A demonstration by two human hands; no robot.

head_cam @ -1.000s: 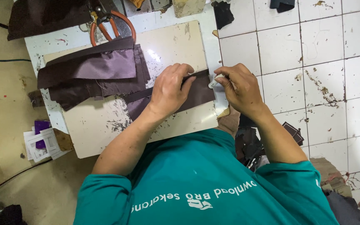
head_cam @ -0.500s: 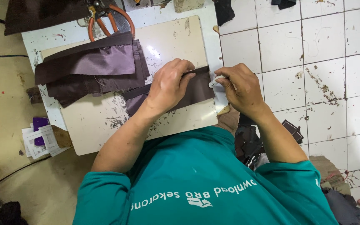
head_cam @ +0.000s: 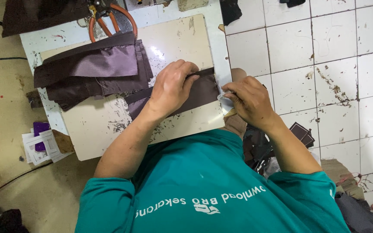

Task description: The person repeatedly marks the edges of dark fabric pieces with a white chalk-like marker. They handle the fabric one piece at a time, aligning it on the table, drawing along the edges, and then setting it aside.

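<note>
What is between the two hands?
In the head view, the end of a dark brown fabric strip spans the gap between the left hand and the right hand, on the cream board.

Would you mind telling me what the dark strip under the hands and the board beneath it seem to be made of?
Strip: probably woven fabric, matte brown, lying limp and flat. Board: seemingly rigid laminate or plastic, cream, glossy glare, scuffed surface.

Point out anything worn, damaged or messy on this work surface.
The cream cutting board is scuffed, with dark scratches near the left hand. Purple-brown fabric pieces lie loosely heaped. The white floor tiles are stained.
</note>
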